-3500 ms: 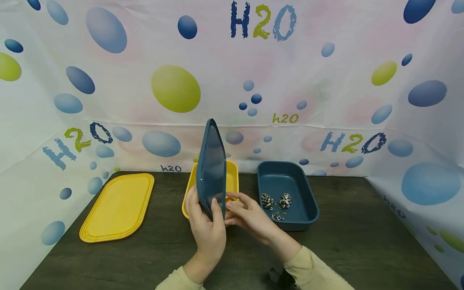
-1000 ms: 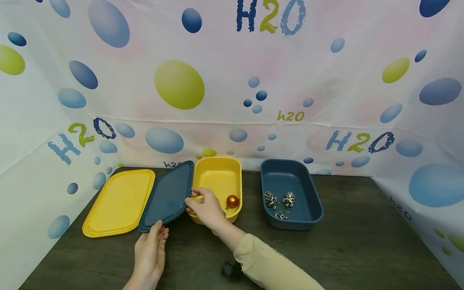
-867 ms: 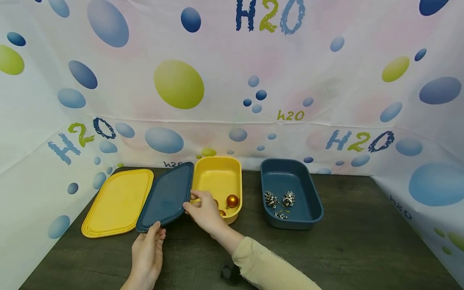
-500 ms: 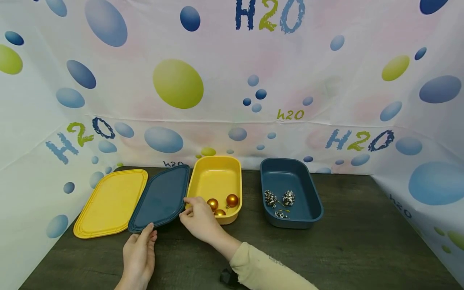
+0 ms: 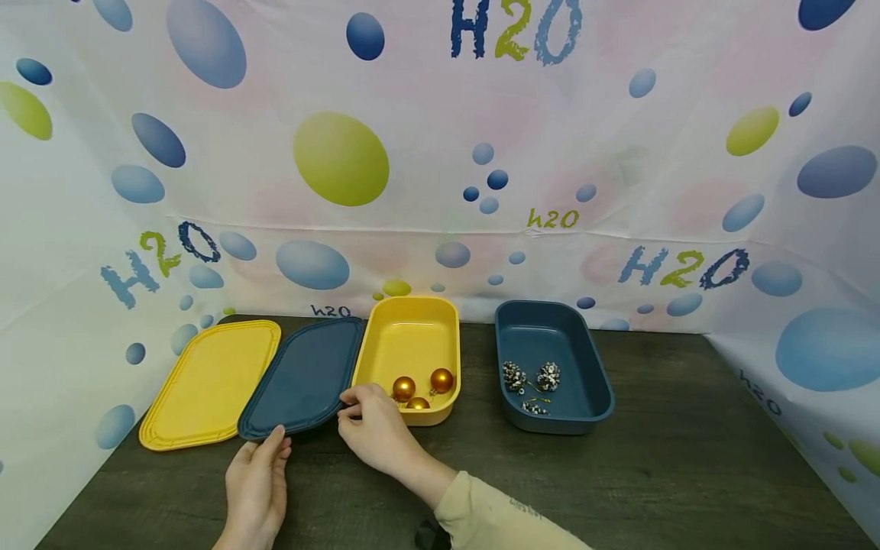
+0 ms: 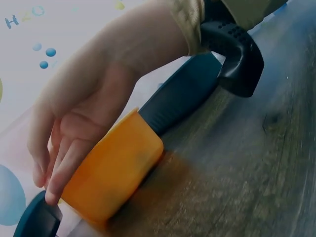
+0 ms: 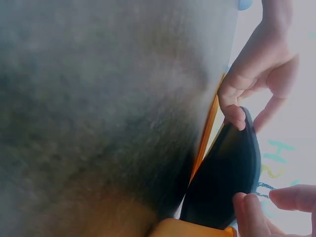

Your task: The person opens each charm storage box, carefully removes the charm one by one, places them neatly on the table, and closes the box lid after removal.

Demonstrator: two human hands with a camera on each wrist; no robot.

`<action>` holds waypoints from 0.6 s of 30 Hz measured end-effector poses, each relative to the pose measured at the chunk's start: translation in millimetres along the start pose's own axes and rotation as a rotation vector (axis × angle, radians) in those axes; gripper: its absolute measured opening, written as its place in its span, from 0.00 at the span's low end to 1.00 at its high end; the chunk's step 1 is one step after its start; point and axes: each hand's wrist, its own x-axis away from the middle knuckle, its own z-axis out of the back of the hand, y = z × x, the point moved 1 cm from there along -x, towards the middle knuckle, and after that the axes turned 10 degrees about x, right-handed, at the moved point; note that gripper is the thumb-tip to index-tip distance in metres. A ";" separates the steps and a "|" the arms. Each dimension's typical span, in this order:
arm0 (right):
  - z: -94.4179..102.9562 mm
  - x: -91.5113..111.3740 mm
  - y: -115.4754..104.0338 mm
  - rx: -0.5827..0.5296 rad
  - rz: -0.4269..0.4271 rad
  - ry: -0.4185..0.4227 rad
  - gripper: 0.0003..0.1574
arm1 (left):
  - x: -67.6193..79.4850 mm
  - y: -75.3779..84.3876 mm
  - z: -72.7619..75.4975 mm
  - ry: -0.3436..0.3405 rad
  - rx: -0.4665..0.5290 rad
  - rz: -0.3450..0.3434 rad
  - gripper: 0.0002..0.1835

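The blue lid (image 5: 302, 374) is tilted between the yellow lid and the yellow container. My left hand (image 5: 254, 477) pinches its near edge between thumb and fingers. At the lid's near right corner is my right hand (image 5: 378, 431), with fingers and thumb on either side of the rim. The right wrist view shows the lid's dark underside (image 7: 217, 177) raised off the table at this side. Flat on the table at left lies the yellow lid (image 5: 209, 382), its right edge partly overlapped by the blue one. Shiny orange baubles (image 5: 441, 380) sit in the yellow container (image 5: 412, 305).
Right of the yellow container stands a blue container (image 5: 539, 313) with silvery pine cone ornaments (image 5: 548, 376) inside. All this is on a dark wooden table (image 5: 674, 466). A patterned backdrop (image 5: 426, 99) rises along the back and sides.
Both hands have brought the blue lid from upright before the yellow container to its left, then lowered it. The yellow lid has shifted slightly left. The baubles have come into view.
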 end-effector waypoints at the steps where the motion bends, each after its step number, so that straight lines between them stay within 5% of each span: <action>1: -0.2 1.5 0.1 -0.013 -0.004 -0.019 0.17 | -0.7 -0.1 1.0 0.003 -0.001 0.001 0.13; 6: -1.3 6.5 1.7 -0.033 -0.055 -0.128 0.22 | -3.0 -2.1 3.4 -0.016 -0.031 0.007 0.13; 12: -4.1 6.7 4.2 0.032 -0.073 -0.211 0.24 | -2.9 -5.1 1.3 -0.041 -0.177 -0.023 0.16; 18: -4.6 4.0 6.8 0.226 0.012 -0.251 0.26 | -4.8 -1.4 2.7 -0.083 -0.254 0.023 0.39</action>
